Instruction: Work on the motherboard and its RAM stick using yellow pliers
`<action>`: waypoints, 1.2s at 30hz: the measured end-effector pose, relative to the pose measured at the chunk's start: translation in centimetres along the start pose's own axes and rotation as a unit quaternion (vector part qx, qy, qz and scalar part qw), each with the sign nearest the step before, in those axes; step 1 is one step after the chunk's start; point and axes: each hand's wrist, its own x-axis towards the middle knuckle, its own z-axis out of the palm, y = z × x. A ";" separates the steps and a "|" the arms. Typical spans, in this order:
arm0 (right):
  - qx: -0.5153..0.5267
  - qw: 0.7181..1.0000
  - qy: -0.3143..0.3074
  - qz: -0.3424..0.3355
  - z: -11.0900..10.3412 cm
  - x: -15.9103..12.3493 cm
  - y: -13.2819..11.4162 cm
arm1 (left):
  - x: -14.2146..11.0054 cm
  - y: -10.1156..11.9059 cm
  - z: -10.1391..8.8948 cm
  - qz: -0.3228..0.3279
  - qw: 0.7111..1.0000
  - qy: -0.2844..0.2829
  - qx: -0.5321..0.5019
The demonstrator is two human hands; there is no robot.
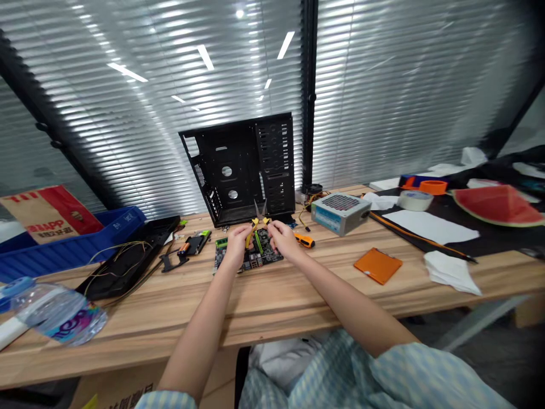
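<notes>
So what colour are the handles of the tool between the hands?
Yellow, best seen in the head view, on the handles.

Yellow-handled pliers (257, 224) show between the left hand (237, 245) and right hand (283, 238); below them, a green-slotted motherboard (267, 257) looks black.

The pliers (260, 221) at centre have bare steel jaws and glossy yellow plastic grips. Beneath them, the desktop (272, 295) is smooth, satin-finished wood, while the computer case panel (238, 170) behind is matt black metal with a slight sheen.
</notes>
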 end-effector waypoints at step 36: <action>-0.043 0.997 0.018 -0.068 -0.5 -0.1 -1.0 | -0.5 -0.5 -0.1 -0.005 0.999 -0.046 0.017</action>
